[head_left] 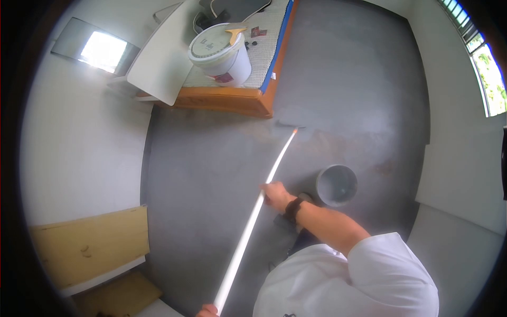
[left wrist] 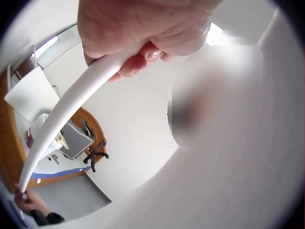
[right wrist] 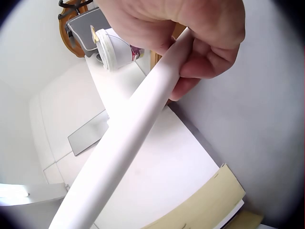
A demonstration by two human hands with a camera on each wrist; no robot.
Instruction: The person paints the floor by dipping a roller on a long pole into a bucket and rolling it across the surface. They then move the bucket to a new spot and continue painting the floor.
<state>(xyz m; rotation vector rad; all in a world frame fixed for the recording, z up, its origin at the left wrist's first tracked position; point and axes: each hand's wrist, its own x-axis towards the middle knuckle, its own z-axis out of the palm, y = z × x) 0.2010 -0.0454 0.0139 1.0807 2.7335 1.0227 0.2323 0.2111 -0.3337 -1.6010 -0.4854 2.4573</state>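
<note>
A long white pole [head_left: 245,235] slants across the head view, from the bottom edge up to the floor near the wooden frame's corner. At its far end, past an orange tip, a wide dark grey roller head [head_left: 288,125] lies on the grey floor. My right hand [head_left: 275,195] grips the pole around its middle, fingers wrapped round it in the right wrist view. Lower down, my left hand [left wrist: 143,28] holds the near end, curled around the pole; only a little of it shows in the head view. Right of the pole stands a grey bucket [head_left: 337,185].
A wooden bed frame [head_left: 227,100] with a blue edge stands ahead, bearing a lidded white pail [head_left: 232,68] with a brush [head_left: 235,35] on top. A white board [head_left: 163,53] leans beside it. Yellowish boards [head_left: 95,243] are at the left wall. A window [head_left: 488,74] is at right.
</note>
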